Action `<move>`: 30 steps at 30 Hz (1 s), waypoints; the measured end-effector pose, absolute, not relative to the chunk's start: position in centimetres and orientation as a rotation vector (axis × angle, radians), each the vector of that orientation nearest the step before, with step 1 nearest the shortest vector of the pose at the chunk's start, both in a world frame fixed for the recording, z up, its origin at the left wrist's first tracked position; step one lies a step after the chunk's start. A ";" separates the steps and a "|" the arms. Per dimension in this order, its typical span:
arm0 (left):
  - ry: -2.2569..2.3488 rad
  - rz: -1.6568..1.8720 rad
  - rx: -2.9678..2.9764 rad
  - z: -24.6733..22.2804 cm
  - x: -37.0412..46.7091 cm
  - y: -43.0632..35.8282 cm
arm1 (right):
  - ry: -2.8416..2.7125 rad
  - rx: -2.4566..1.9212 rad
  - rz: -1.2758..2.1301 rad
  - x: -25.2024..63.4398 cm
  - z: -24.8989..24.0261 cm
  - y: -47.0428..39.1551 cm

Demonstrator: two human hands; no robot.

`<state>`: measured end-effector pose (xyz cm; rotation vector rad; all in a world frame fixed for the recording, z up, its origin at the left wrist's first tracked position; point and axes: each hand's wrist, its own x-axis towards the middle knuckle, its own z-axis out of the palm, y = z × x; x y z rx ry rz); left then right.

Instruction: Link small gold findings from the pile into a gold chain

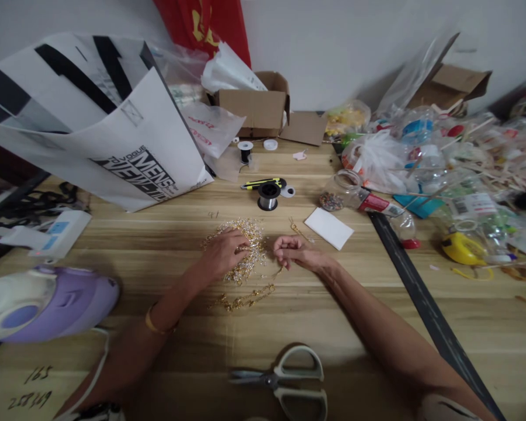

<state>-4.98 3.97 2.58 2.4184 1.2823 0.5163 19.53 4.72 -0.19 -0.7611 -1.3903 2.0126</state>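
My left hand (225, 252) rests on a pile of small clear and gold beads (249, 234), its fingers bent together among them; what they pinch is too small to make out. To the right of the pile, my right hand (296, 254) has its fingers curled and thumb pressed in, with whatever they hold hidden. A short thin gold piece (279, 272) shows just under those fingers. Nearer me lies a gold beaded chain (245, 298). Another fine gold chain (294, 227) lies beyond my right hand.
White-handled scissors (272, 379) lie in front of me. A wire spool (269, 197), a yellow-black cutter (252, 184) and a folded white paper (328, 227) are beyond the beads. A large paper bag (158, 158) stands left; a jar (337, 193) and plastic clutter fill the right.
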 end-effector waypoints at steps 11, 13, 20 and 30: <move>1.307 0.408 2.506 2.2 -3.2 5.2 | -1.415 -0.747 2.004 19.6 -0.2 4.8; 1.303 0.447 2.506 1.9 -2.8 5.6 | -1.418 -0.746 2.005 19.6 -0.2 4.8; 1.323 0.594 2.456 1.7 -2.1 6.4 | -1.418 -0.752 2.011 19.7 -0.3 4.8; 1.459 0.818 2.147 2.7 -5.6 5.3 | -1.397 -0.761 2.024 19.6 -0.3 4.8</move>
